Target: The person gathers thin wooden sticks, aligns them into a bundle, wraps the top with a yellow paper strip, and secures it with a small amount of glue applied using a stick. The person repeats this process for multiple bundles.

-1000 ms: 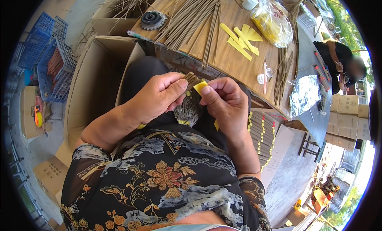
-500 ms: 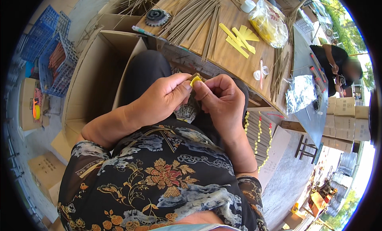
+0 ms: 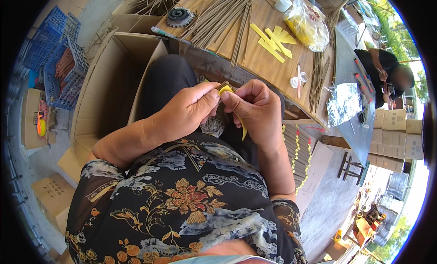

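Note:
My left hand (image 3: 189,107) pinches the end of a small bundle of thin brown sticks (image 3: 222,85) above my lap. Around that end curves a yellow strip (image 3: 225,90), pressed between the thumb and fingers of my right hand (image 3: 257,110). The loose tail of the strip hangs out below my right fingers. Both hands are closed and nearly touch each other. Most of the bundle's length is hidden by my hands. More yellow strips (image 3: 272,43) lie on the wooden table (image 3: 259,64) beyond, beside a spread of loose brown sticks (image 3: 221,25).
An open cardboard box (image 3: 98,91) stands at my left, with blue crates (image 3: 66,75) farther left. On the table sit a coiled dark object (image 3: 179,17) and a plastic bag (image 3: 307,25). Yellow-banded bundles (image 3: 296,159) lie at right. A co-worker (image 3: 382,75) sits far right.
The yellow strip's tail now shows hanging below my right hand, and more of the strip bends over the bundle's end. My left hand stays almost in place.

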Demonstrator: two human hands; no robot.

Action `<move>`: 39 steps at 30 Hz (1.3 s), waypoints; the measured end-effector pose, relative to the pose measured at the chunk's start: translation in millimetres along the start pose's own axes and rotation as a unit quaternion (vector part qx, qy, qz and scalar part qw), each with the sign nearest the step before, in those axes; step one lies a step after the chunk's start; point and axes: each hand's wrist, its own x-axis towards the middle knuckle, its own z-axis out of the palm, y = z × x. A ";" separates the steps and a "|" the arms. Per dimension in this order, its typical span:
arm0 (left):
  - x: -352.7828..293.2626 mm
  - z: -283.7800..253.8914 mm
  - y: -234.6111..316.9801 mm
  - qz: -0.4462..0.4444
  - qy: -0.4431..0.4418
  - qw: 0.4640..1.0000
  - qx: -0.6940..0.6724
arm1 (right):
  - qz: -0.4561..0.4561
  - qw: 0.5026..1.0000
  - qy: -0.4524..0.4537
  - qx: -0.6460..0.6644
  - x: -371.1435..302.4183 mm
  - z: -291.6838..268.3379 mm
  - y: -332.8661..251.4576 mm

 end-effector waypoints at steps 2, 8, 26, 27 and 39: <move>0.4 -0.5 2.2 -0.019 -0.008 1.000 -0.023 | 0.004 1.000 -0.002 -0.001 0.3 -1.4 -1.4; 1.6 0.8 5.6 -0.020 -0.028 0.999 -0.012 | 0.010 0.999 0.003 -0.036 -2.1 -3.4 -4.6; -0.2 2.7 9.6 -0.085 -0.035 0.982 -0.164 | -0.091 0.986 -0.087 0.106 4.0 -10.7 14.1; -0.5 2.0 10.9 -0.085 -0.041 0.981 -0.172 | -0.095 0.983 -0.095 0.124 4.1 -10.0 13.3; -2.9 11.3 10.0 -0.042 0.031 0.995 -0.089 | -0.198 0.980 -0.017 0.003 13.4 -11.6 25.0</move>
